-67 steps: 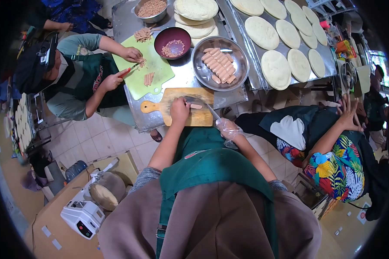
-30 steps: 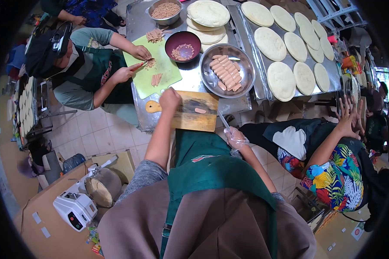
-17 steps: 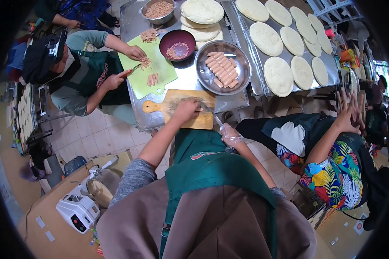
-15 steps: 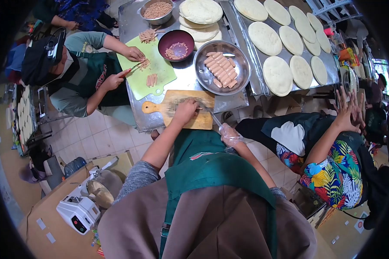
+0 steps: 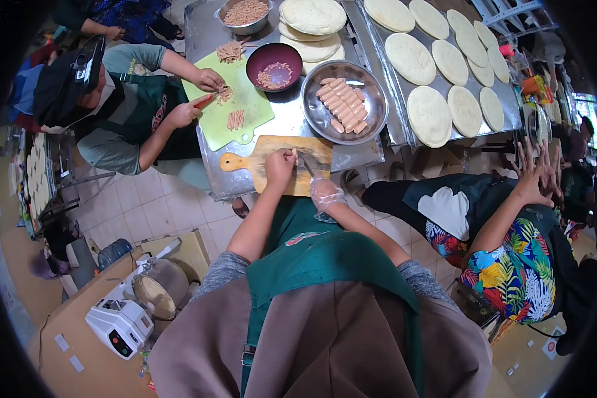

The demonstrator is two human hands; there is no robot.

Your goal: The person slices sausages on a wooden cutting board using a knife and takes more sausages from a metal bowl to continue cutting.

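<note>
Head view, plastic-gloved right hand (image 5: 326, 194) holding knife (image 5: 307, 167), scuffed wooden board (image 5: 320, 154)

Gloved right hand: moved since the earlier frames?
Yes. Judged against the wooden board, the gloved right hand has shifted left in the view, from beyond its right edge to its near right corner.

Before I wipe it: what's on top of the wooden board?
Over the wooden board are the left hand and a knife held by the right hand. Whatever lies beneath the left hand is hidden.
</note>
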